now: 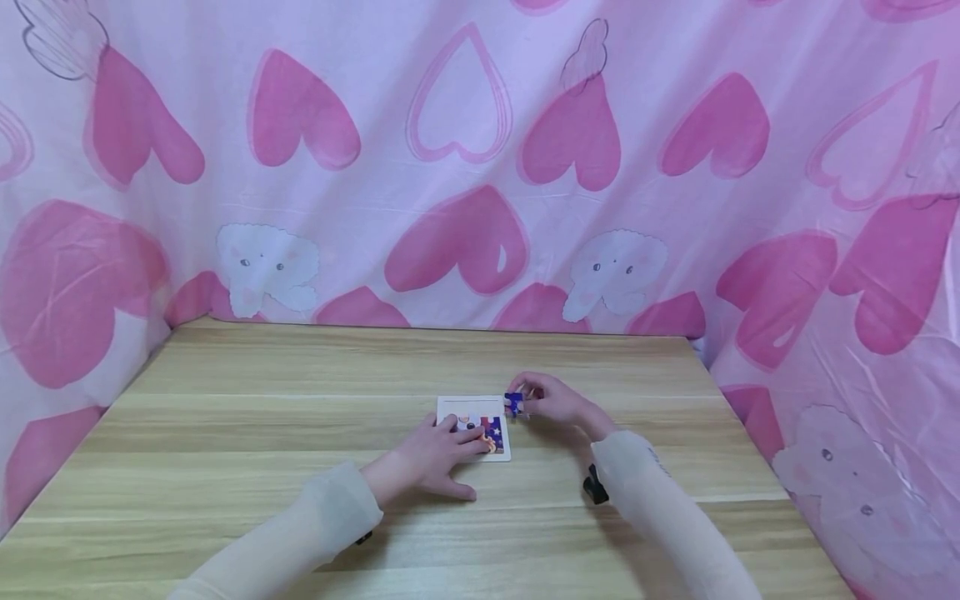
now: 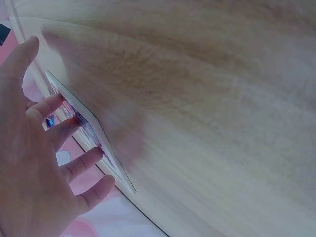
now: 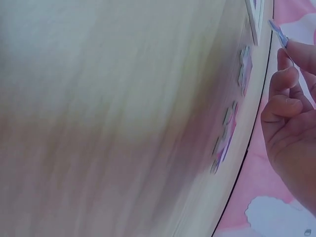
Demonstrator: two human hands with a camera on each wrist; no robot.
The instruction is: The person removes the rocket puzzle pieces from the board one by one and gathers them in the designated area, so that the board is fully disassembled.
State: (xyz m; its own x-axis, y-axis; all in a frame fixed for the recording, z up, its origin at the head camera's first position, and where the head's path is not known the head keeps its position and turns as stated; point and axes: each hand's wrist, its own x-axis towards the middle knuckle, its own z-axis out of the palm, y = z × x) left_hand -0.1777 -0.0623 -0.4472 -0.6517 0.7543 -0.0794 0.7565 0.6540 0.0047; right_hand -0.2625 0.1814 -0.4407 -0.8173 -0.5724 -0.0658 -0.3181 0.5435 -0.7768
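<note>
Head view: pink heart-print cloth walls in three sides of a wooden table. Near table centre lies a white puzzle board, partly filled with coloured pieces at its near right corner.

Left hand: fingers straight and spread, lying flat, tips resting on the board's near edge; left wrist view shows the same spread fingers along the board's rim.

Right hand: just beside the board's right edge, fingers curled, pinching a small blue puzzle piece at the board's far right corner.

Right wrist view: blurred; loose pieces, probably more puzzle parts, lie on the table.
</note>
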